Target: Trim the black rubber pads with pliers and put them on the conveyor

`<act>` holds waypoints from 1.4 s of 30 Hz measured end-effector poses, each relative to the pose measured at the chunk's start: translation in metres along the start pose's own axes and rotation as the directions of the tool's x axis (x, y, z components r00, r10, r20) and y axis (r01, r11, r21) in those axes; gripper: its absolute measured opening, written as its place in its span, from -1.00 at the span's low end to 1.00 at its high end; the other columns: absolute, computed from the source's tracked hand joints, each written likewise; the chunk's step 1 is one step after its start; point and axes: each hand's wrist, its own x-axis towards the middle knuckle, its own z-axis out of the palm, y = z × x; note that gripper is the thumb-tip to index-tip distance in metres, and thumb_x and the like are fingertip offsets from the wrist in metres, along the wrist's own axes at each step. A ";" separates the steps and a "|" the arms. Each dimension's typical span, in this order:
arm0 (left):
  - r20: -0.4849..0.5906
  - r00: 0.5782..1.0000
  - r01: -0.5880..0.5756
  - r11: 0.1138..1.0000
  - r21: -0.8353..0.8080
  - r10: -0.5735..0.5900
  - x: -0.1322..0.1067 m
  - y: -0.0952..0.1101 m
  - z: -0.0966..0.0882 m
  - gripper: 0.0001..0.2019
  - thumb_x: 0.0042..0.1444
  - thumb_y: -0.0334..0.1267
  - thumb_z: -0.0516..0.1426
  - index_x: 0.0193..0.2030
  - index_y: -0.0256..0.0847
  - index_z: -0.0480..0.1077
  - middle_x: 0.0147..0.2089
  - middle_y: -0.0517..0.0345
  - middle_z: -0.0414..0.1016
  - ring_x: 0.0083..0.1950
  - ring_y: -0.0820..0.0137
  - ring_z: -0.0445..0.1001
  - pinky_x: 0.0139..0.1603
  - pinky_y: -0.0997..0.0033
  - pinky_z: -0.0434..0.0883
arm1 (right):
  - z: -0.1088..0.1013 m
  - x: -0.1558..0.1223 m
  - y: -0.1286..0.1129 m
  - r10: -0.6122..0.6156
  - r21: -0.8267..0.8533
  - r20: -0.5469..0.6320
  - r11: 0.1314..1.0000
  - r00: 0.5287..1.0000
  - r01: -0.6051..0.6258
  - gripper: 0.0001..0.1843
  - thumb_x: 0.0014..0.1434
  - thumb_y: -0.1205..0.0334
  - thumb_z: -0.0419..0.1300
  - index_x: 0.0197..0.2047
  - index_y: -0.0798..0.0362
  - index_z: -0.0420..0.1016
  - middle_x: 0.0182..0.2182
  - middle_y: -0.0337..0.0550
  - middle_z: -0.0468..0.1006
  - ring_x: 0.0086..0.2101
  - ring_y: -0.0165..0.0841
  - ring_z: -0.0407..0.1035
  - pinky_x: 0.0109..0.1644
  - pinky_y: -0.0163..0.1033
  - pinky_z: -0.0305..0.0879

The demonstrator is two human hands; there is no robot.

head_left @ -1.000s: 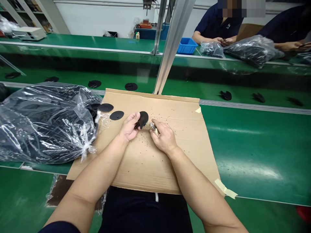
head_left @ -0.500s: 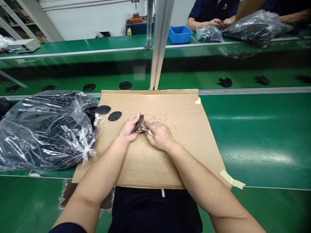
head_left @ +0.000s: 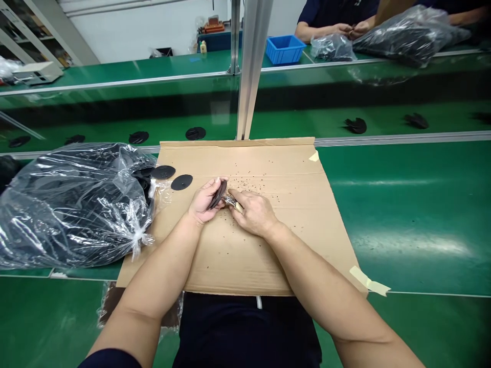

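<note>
My left hand (head_left: 206, 200) is closed around a black oval disc (head_left: 218, 194), held tilted on edge above the cardboard sheet (head_left: 245, 271). In my right hand (head_left: 253, 212) is a small metal tool that looks like a nail clipper (head_left: 230, 200). Its tip meets the disc's lower right edge; my fingers partly cover the tool. Small dark bits (head_left: 249, 182) lie scattered on the cardboard beyond my hands. To the left, a flat black oval disc (head_left: 181, 182) rests on the cardboard, and another black disc (head_left: 163, 172) lies near the bag.
A large clear plastic bag of black parts (head_left: 76, 209) stands at left. Behind the cardboard, black pieces (head_left: 195, 133) sit spaced along a green belt. A metal post (head_left: 253, 71) rises at centre. Across stand a blue bin (head_left: 285, 49) and a co-worker's hands (head_left: 351, 30).
Both hands stay almost in place, with the disc and the tool still touching. The tool's handle has shifted slightly in my right hand. The camera view has moved slightly.
</note>
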 end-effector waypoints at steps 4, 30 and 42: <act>-0.003 1.000 -0.010 1.000 0.027 0.011 -0.001 -0.002 0.001 -0.75 0.05 -0.17 0.25 -0.20 -0.25 0.37 -0.53 0.31 0.23 -0.67 0.61 0.18 -0.73 0.63 0.07 | -0.001 0.000 -0.002 -0.003 -0.012 0.038 1.000 0.999 0.003 -0.57 0.21 0.17 0.05 0.15 0.01 0.33 -0.23 -0.11 0.54 -0.20 -0.22 0.41 -0.12 -0.23 0.28; 0.102 0.994 0.060 0.975 -0.215 -0.038 -0.004 0.006 -0.002 -0.84 0.25 -0.25 0.01 -0.24 -0.23 0.39 -0.53 0.28 0.04 -0.65 0.63 0.00 -0.68 0.62 -0.05 | 0.008 0.002 0.013 0.182 0.447 -0.259 0.893 0.949 -0.049 -0.61 0.15 0.21 0.10 0.04 0.11 0.42 -0.08 -0.01 0.53 -0.07 -0.22 0.41 0.10 -0.14 0.29; -0.024 1.000 -0.012 0.961 -0.277 0.005 0.007 0.003 -0.009 -0.86 0.17 -0.21 0.13 -0.26 -0.25 0.35 -0.53 0.30 0.12 -0.64 0.63 0.05 -0.67 0.61 -0.03 | -0.018 0.005 0.041 0.248 0.895 0.164 0.369 0.955 -0.250 -0.33 0.33 0.12 -0.46 0.17 0.24 0.27 -0.03 0.24 0.47 -0.13 -0.14 0.45 -0.13 0.06 0.40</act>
